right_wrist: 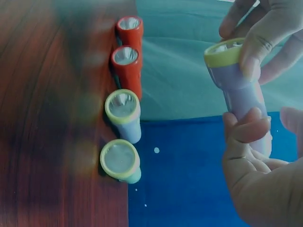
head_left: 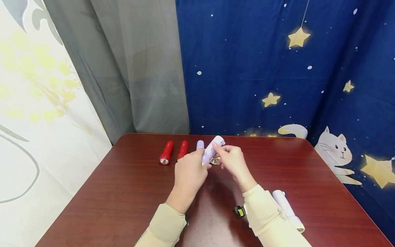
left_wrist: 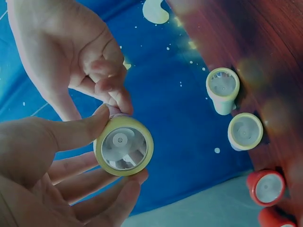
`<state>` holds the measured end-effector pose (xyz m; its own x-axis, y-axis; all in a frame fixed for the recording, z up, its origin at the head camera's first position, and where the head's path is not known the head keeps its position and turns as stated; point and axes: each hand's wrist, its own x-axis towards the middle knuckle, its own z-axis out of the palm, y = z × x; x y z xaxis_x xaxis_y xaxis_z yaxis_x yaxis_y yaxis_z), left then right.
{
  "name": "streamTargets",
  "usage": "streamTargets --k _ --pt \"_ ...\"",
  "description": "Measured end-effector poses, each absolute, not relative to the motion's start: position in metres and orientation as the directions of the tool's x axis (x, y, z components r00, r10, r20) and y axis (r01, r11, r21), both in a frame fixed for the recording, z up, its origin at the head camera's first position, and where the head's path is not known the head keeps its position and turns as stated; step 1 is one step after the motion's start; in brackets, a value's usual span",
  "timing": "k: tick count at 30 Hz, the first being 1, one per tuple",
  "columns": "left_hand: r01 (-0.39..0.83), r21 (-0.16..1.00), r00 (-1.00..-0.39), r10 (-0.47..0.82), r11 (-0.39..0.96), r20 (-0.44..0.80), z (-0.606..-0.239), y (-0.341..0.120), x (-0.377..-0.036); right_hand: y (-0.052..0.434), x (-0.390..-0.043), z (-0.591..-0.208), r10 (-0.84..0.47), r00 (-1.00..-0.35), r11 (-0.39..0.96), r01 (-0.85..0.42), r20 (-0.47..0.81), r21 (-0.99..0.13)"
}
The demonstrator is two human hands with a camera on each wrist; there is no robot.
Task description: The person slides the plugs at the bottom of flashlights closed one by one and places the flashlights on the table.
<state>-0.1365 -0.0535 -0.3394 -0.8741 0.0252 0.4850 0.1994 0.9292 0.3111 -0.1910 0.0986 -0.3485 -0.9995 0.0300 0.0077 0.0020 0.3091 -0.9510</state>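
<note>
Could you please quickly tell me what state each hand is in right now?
Left hand: closed, holding the lavender flashlight near its lens end.
Right hand: closed, holding the same flashlight nearer its tail end.

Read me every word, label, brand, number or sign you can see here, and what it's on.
Nothing can be read with certainty.
Right sleeve: dark lettering, too small and blurred.
Left sleeve: faint marks, too small.
Red flashlights: tiny marks, too small.
Black wrist device: yellow patch, no lettering distinguishable.
Held purple flashlight: no readable text.
</note>
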Motion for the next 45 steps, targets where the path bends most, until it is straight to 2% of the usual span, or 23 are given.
streamTargets --k 6,10,16,22,32,40,45 --pt "0.241 0.213 -0.808 0.075 0.947 0.584 -0.336 -0.048 -0.13 0.1 -0.194 -0.35 0.043 -0.997 0.072 0.061 -0.058 -0.996" --pt "0.257 0.257 -0.826 0.074 0.932 0.558 -0.337 -0.048 -0.13 0.102 -0.195 -0.35 0.032 -0.995 0.009 0.1 -0.1 -0.995" --pt "0.219 0.487 -0.93 0.031 0.846 0.365 -0.336 -0.052 -0.131 0.103 -0.192 -0.352 -0.01 -0.999 0.052 0.029 -0.03 -0.998" --pt "0.208 0.66 -0.968 0.054 0.722 0.245 -0.331 -0.06 -0.136 0.104 -0.191 -0.353 -0.055 -0.998 0.093 -0.023 0.018 -0.995" --pt "0.163 0.716 -0.985 0.064 0.679 0.163 -0.336 -0.068 -0.147 0.103 -0.185 -0.354 -0.112 -0.994 0.168 -0.03 0.011 -0.985" --pt "0.141 0.814 -0.988 0.027 0.563 0.152 -0.339 -0.068 -0.152 0.104 -0.177 -0.357 -0.269 -0.963 0.23 -0.09 0.025 -0.969" --pt "0.136 0.829 -0.986 -0.009 0.543 0.168 -0.34 -0.066 -0.154 0.103 -0.172 -0.359 -0.327 -0.944 0.298 -0.136 0.033 -0.945"
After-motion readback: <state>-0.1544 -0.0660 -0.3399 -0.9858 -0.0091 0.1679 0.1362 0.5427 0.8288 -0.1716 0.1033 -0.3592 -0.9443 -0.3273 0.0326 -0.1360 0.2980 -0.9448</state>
